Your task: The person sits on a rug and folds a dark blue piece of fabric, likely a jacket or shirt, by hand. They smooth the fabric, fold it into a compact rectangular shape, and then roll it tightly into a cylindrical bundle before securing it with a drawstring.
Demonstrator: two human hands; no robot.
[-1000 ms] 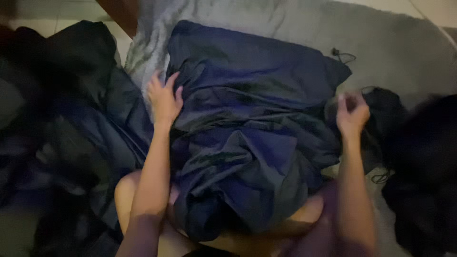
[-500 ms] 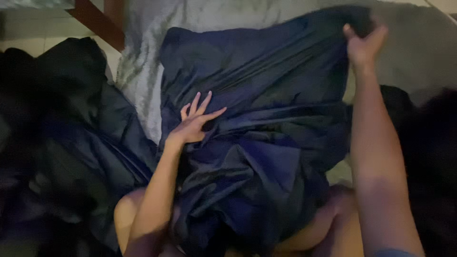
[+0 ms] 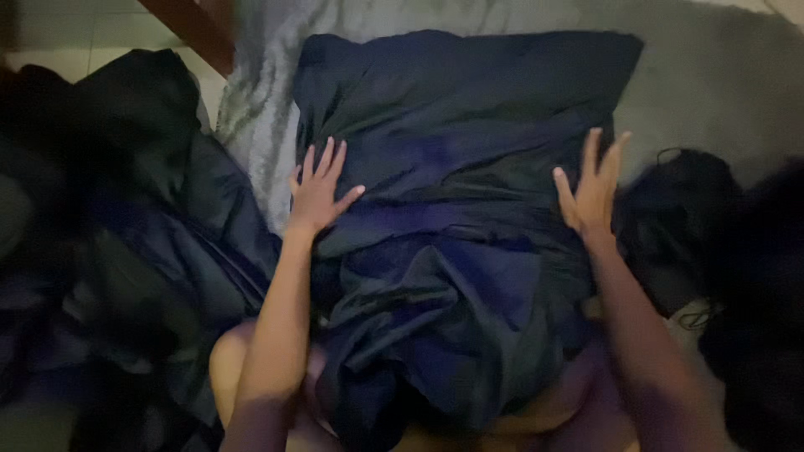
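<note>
- The dark blue cloth point(image 3: 456, 209) lay spread over the grey bedcover point(image 3: 712, 75), its far edge pulled flat and fairly square while the near part was bunched in folds over our lap. We judged the far part lay smooth because both hands were pressing outward on it.
- Our left hand point(image 3: 320, 191) rested flat on the cloth's left edge with fingers spread wide, holding nothing; it looked placed there to pin that side down against the bedcover.
- Our right hand point(image 3: 593, 188) sat on the cloth's right edge, also open with fingers fanned and upright, gripping nothing. Set well apart from the left, it seemed to keep the cloth stretched between the two.
- The near folds were heaped against our knees point(image 3: 230, 368), which showed bare beneath the cloth; the heap was likely slack that had not been smoothed.
- To the left a second dark, shiny cloth point(image 3: 159, 251) was crumpled on the floor and over the bed's edge, just beside our left forearm but apart from the hand.
- To the right a black bundle with a thin cord point(image 3: 678, 209) lay just beside our right hand; we could not tell what it was.
- A wooden bar point(image 3: 188, 29) crossed the top left corner above pale floor tiles point(image 3: 75, 33).
</note>
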